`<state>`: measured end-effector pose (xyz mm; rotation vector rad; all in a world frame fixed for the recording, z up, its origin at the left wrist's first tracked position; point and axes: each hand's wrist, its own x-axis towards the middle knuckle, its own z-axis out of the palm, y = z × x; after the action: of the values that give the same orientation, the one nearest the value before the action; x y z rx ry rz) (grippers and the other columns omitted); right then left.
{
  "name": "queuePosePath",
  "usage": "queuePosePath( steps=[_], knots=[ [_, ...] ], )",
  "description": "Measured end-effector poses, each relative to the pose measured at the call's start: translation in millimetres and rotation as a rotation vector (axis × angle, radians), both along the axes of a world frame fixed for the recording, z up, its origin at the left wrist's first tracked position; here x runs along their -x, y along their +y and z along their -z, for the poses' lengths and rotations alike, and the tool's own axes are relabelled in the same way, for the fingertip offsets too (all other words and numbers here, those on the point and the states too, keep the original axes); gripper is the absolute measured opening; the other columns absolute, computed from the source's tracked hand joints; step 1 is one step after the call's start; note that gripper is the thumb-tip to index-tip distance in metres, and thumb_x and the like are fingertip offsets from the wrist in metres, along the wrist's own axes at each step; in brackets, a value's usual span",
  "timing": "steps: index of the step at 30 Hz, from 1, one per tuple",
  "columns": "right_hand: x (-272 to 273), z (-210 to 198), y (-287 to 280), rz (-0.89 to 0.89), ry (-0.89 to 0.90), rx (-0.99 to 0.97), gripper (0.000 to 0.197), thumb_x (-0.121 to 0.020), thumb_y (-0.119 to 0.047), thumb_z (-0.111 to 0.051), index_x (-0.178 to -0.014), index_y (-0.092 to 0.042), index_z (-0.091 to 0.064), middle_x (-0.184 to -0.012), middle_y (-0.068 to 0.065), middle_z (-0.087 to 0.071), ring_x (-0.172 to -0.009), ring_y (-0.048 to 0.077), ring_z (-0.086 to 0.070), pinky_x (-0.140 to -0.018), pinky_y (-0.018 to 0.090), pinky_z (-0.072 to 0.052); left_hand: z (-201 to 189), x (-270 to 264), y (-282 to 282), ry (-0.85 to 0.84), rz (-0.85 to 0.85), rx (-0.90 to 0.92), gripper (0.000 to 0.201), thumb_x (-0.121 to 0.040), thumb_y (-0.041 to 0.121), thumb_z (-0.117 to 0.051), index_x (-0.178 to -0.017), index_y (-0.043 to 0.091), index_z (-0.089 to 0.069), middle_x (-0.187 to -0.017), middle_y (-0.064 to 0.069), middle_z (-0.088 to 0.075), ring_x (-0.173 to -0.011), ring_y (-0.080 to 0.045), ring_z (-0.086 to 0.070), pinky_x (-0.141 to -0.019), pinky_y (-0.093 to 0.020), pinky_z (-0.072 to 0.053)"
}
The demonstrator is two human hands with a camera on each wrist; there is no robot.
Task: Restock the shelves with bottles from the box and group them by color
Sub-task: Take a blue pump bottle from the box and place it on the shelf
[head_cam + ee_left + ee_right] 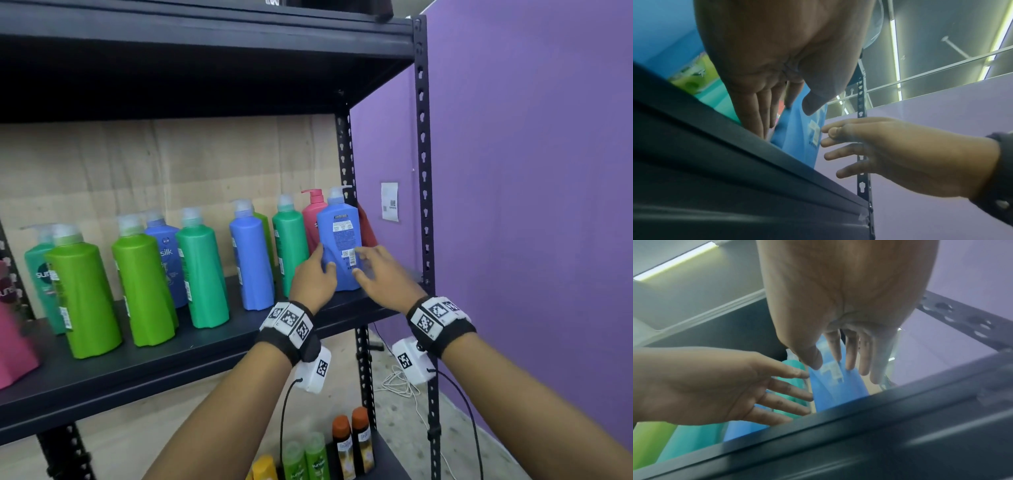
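Note:
A blue pump bottle [339,236] stands upright at the right end of the black shelf [205,356], its back label facing me. My left hand [317,270] lies against its left side, fingers straight and thumb on the front. My right hand [373,267] is at its right side with fingers spread, tips at the label; contact is blurred. In the left wrist view, my left hand [785,113] reaches down beside the blue bottle [801,142], and my right hand [879,146] comes in from the right. In the right wrist view, my right hand [838,366] hovers over the blue bottle [834,389], opposite my left hand [715,386].
A pink pump bottle [313,219] stands just behind the blue one, a teal bottle [291,240] to its left. Further left are blue, teal and light green bottles mixed. The shelf post [424,171] and purple wall [531,171] are close on the right. Small bottles [346,445] fill the lower shelf.

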<state>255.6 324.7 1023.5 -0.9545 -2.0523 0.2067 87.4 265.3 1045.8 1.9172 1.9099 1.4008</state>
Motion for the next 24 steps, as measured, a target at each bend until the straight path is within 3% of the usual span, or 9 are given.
queuePosePath(
  steps=[2, 4, 7, 11, 16, 20, 24],
  knots=[
    [-6, 1, -15, -0.01, -0.086, -0.063, 0.045, -0.102, -0.028, -0.056, -0.144, -0.012, -0.052, -0.129, 0.004, -0.053, -0.119, 0.019, -0.056, -0.103, 0.034, -0.045, 5, -2, -16, 0.037, -0.032, -0.054, 0.037, -0.102, 0.022, -0.054, -0.136, 0.011, -0.062, -0.128, -0.011, -0.069, -0.119, -0.03, -0.063, -0.102, -0.039, -0.049],
    [-9, 4, -31, -0.02, -0.182, -0.097, 0.033, -0.101, -0.029, -0.054, -0.131, -0.015, -0.061, -0.115, -0.002, -0.057, -0.109, 0.017, -0.058, -0.096, 0.033, -0.048, 13, -5, -36, 0.091, -0.034, -0.085, 0.026, -0.101, 0.024, -0.055, -0.118, 0.012, -0.071, -0.116, -0.007, -0.073, -0.109, -0.027, -0.066, -0.095, -0.04, -0.052],
    [-11, 17, -51, -0.036, -0.319, -0.082, 0.023, -0.1, -0.033, -0.052, -0.115, -0.021, -0.066, -0.099, -0.01, -0.054, -0.095, 0.013, -0.058, -0.083, 0.031, -0.048, 32, -9, -65, 0.258, -0.061, -0.063, 0.022, -0.102, 0.032, -0.051, -0.105, 0.02, -0.07, -0.104, 0.002, -0.07, -0.097, -0.021, -0.065, -0.083, -0.041, -0.054],
    [-9, 50, -66, -0.061, -0.379, -0.008, 0.022, -0.099, -0.041, -0.051, -0.105, -0.027, -0.067, -0.097, -0.012, -0.057, -0.088, 0.005, -0.056, -0.079, 0.027, -0.05, 58, -8, -96, 0.443, -0.181, -0.157, 0.023, -0.1, 0.039, -0.045, -0.094, 0.027, -0.064, -0.092, 0.01, -0.058, -0.084, -0.011, -0.056, -0.063, -0.033, -0.05],
    [8, 97, -75, -0.081, -0.478, 0.111, 0.024, -0.098, -0.034, -0.049, -0.11, -0.023, -0.068, -0.111, -0.004, -0.066, -0.102, 0.016, -0.062, -0.088, 0.033, -0.052, 113, 14, -101, 0.525, -0.158, 0.089, 0.03, -0.1, 0.041, -0.042, -0.095, 0.024, -0.067, -0.097, 0.006, -0.068, -0.09, -0.019, -0.066, -0.066, -0.031, -0.043],
    [21, 139, -81, -0.124, -0.608, 0.229, 0.029, -0.098, -0.032, -0.046, -0.116, -0.02, -0.066, -0.12, 0.0, -0.064, -0.108, 0.02, -0.061, -0.093, 0.036, -0.051, 166, 42, -104, 0.539, -0.166, 0.418, 0.035, -0.1, 0.039, -0.041, -0.109, 0.021, -0.07, -0.111, -0.005, -0.07, -0.098, -0.029, -0.066, -0.076, -0.035, -0.05],
    [35, 180, -94, -0.201, -0.715, 0.359, 0.019, -0.098, -0.032, -0.048, -0.103, -0.02, -0.061, -0.112, 0.003, -0.062, -0.104, 0.024, -0.06, -0.088, 0.034, -0.048, 220, 72, -124, 0.493, -0.137, 0.657, 0.033, -0.099, 0.039, -0.044, -0.116, 0.02, -0.065, -0.119, -0.011, -0.066, -0.104, -0.035, -0.065, -0.084, -0.039, -0.054]
  ],
)
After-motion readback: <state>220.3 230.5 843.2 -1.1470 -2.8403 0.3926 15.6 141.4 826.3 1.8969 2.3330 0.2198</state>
